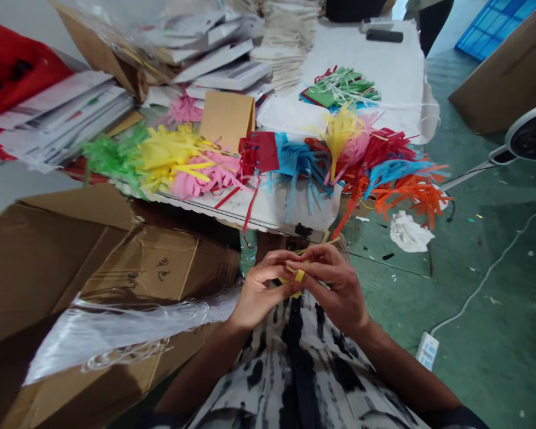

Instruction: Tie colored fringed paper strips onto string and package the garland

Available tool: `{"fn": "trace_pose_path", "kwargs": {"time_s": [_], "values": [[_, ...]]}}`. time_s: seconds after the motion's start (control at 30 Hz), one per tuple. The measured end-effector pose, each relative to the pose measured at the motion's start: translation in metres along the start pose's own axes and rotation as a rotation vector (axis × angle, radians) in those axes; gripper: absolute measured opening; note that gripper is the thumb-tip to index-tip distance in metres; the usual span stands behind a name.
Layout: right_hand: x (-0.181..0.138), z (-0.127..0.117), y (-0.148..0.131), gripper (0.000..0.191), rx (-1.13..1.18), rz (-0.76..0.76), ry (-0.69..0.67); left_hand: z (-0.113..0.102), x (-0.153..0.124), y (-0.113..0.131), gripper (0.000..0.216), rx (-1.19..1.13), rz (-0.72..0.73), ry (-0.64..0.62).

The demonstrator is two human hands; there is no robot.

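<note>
Head view: hands (300, 280) pinch yellow strip (299, 276) below table edge (268, 226).

open floor (473, 286) rightward; cardboard box (116, 268) left, table edge (272, 223) ahead

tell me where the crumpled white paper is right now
In the head view the crumpled white paper lies on the green floor, right of centre, just below the orange paper fringe hanging off the table edge.
</note>
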State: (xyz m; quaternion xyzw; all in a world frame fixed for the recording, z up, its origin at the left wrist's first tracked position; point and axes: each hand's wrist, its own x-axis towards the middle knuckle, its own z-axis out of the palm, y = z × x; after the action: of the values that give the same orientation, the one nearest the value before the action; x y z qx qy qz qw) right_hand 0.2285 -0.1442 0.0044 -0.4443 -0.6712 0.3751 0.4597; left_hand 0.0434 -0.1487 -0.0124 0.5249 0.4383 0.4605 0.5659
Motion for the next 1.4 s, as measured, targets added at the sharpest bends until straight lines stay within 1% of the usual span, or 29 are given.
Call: {"fn": "trace_pose_path", "kwargs": {"time_s": [0.07,0.13,0.2,0.23,0.3,0.4,0.43,0.57,0.63,0.73,0.8,0.87,0.97,1.1,1.3,1.33,1.4], "values": [[-0.001,-0.002,0.002,0.025,0.071,0.054,-0.039,-0.001,-0.002,0.0,0.014,-0.041,-0.048,-0.05],[0.002,-0.007,0.005,0.024,0.133,0.066,-0.133,-0.002,-0.004,0.0,0.015,-0.086,-0.1,-0.066],[0.005,-0.013,0.008,0.028,0.182,0.06,-0.235,-0.002,-0.007,-0.001,0.018,-0.119,-0.128,-0.018],[0.006,-0.015,0.009,0.03,0.183,0.057,-0.255,-0.002,-0.008,-0.002,0.019,-0.12,-0.136,0.018],[0.006,-0.014,0.011,0.026,0.132,0.06,-0.226,-0.001,-0.01,-0.003,0.022,-0.092,-0.143,0.069],[0.002,-0.005,0.011,0.01,0.048,0.078,-0.131,0.002,-0.012,-0.004,0.025,-0.041,-0.136,0.077],[-0.001,-0.002,0.011,0.009,0.04,0.083,-0.104,0.004,-0.012,-0.005,0.026,-0.03,-0.129,0.08],[-0.012,0.004,0.01,0.012,0.028,0.092,0.002,0.01,-0.015,-0.009,0.025,0.047,-0.085,0.092],[-0.018,0.002,0.009,0.009,0.022,0.095,0.006,0.013,-0.017,-0.012,0.021,0.065,-0.054,0.073],[-0.028,-0.001,0.007,0.007,0.013,0.126,0.035,0.017,-0.021,-0.015,0.019,0.076,-0.024,0.046],[-0.035,0.0,0.004,0.01,0.027,0.137,0.093,0.02,-0.024,-0.015,0.018,0.071,-0.016,0.039],[-0.041,0.001,0.002,0.011,0.05,0.116,0.14,0.022,-0.028,-0.013,0.017,0.05,-0.014,0.035],[-0.049,0.001,-0.002,0.009,0.062,0.06,0.161,0.023,-0.035,-0.011,0.016,0.028,-0.027,0.023],[-0.058,0.001,-0.008,0.01,0.073,0.026,0.134,0.022,-0.05,-0.011,0.018,0.03,-0.049,0.024],[-0.066,0.003,-0.015,0.013,0.106,0.038,0.176,0.022,-0.067,-0.01,0.025,-0.052,-0.175,0.113],[-0.067,0.003,-0.015,0.013,0.099,0.036,0.178,0.021,-0.068,-0.008,0.027,-0.055,-0.181,0.106],[-0.067,0.003,-0.016,0.012,0.073,0.026,0.174,0.02,-0.066,-0.006,0.027,-0.044,-0.177,0.039]]}}
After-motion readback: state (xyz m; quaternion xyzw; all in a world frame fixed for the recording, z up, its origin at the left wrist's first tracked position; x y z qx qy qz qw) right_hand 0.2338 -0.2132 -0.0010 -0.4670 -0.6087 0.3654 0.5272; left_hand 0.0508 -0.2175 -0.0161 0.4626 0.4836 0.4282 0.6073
